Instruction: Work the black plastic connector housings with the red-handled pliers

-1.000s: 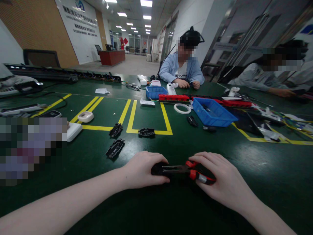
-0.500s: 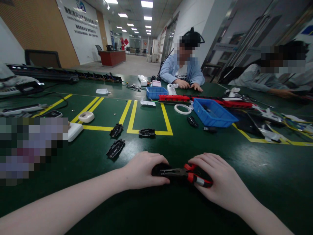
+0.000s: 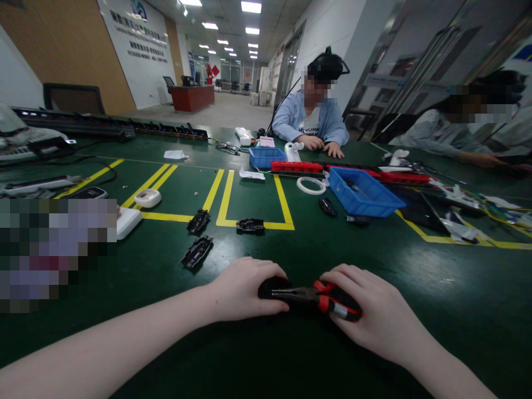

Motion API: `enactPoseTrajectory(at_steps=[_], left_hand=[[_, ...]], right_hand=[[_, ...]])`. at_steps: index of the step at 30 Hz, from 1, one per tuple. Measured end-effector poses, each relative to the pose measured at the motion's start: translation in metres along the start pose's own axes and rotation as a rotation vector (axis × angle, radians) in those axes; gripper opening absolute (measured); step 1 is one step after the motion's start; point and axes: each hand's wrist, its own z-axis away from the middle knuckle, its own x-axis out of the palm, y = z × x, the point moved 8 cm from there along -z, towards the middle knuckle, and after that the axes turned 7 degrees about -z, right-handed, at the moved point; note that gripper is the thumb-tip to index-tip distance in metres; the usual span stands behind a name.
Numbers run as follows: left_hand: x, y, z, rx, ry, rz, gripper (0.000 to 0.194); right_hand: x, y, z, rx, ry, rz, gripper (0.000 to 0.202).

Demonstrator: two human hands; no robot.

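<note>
Near the middle of the head view, my left hand (image 3: 247, 291) is closed round a dark part (image 3: 268, 287), its thumb below and fingers above. My right hand (image 3: 369, 310) grips the red and black handles of long-nosed pliers (image 3: 305, 295). The jaws point left and reach onto the dark part between my left fingers and thumb; whether they pinch it is too dark to tell. Beyond my left hand lie several black plastic pieces, one (image 3: 197, 252) close to it and another (image 3: 250, 225) on the yellow tape.
A blue bin (image 3: 363, 194) stands at the right, with a white ring (image 3: 311, 185) beside it. Farther back are a smaller blue bin (image 3: 266, 157) and a red strip (image 3: 297, 166). A white box (image 3: 128, 223) sits left. A person (image 3: 310, 119) sits across the green table (image 3: 233, 360).
</note>
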Motion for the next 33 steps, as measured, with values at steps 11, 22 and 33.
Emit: enactPoseTrajectory(at_steps=[11, 22, 33], left_hand=[[-0.0003, 0.0003, 0.0013, -0.005, -0.001, 0.005, 0.034], [0.0003, 0.0000, 0.0006, 0.007, 0.002, 0.006, 0.034], [0.0020, -0.0008, -0.0007, 0.018, -0.008, -0.023, 0.034]], right_hand=[[0.0007, 0.0028, 0.0001, 0.013, -0.001, -0.048, 0.034], [0.0033, 0.0020, 0.0056, 0.050, -0.012, -0.083, 0.031], [0.0062, 0.0002, 0.0062, 0.028, -0.019, -0.091, 0.039]])
